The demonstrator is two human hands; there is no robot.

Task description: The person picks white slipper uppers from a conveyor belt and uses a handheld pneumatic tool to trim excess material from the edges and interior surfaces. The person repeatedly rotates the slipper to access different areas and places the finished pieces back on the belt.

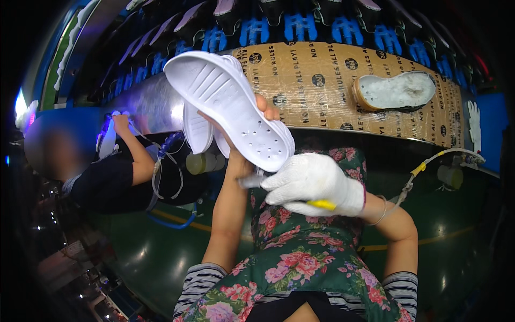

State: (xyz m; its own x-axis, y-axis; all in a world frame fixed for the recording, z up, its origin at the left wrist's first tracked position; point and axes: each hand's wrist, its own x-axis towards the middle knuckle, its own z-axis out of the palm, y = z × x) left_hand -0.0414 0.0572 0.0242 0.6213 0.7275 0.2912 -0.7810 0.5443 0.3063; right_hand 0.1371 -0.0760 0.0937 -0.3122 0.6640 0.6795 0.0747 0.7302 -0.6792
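My bare left hand (267, 109) grips a white clog-like shoe (230, 107), its ridged underside with small holes toward me. The fingers wrap over its right edge; the palm is hidden behind it. Beside the shoe's lower end, my right hand (314, 185), in a white knit glove, is closed on a yellow-handled tool (322, 204). A blurred grey end sticks out to the left of that glove, close to the shoe; its exact kind cannot be made out. Behind the held shoe, another white shoe piece (197, 129) shows in part.
Printed brown cardboard (322, 91) covers the bench; a grey, worn shoe form (397, 90) lies on it. Blue clamps (300, 27) line the back. A hose (413, 174) curves past my right forearm. A co-worker's arm (137, 153) reaches the bench at left. A white glove (474, 126) lies far right.
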